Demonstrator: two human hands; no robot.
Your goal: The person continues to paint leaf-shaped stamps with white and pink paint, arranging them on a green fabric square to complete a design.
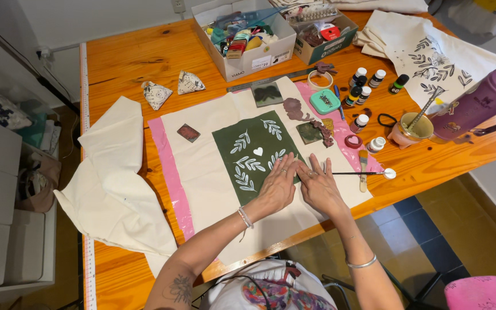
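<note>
A dark green printed panel (pixel 248 146) with white leaf sprigs and a small heart lies on cream fabric (pixel 202 166) over a pink sheet (pixel 170 172). My left hand (pixel 278 185) presses flat on the panel's lower right corner, fingers spread. My right hand (pixel 318 185) rests flat beside it on the panel's right edge and the cream cloth. Neither hand holds anything. A thin brush (pixel 354 173) lies just right of my right hand, and a wider brush (pixel 363 166) crosses it.
Small paint bottles (pixel 363 86), a teal stamp pad (pixel 324 101), carved stamps (pixel 311 129) and a cup with a metal straw (pixel 414 127) sit to the right. Two supply boxes (pixel 248 40) stand at the back. Loose cream cloth (pixel 113 178) hangs off the left; a purple flask (pixel 480 103) sits far right.
</note>
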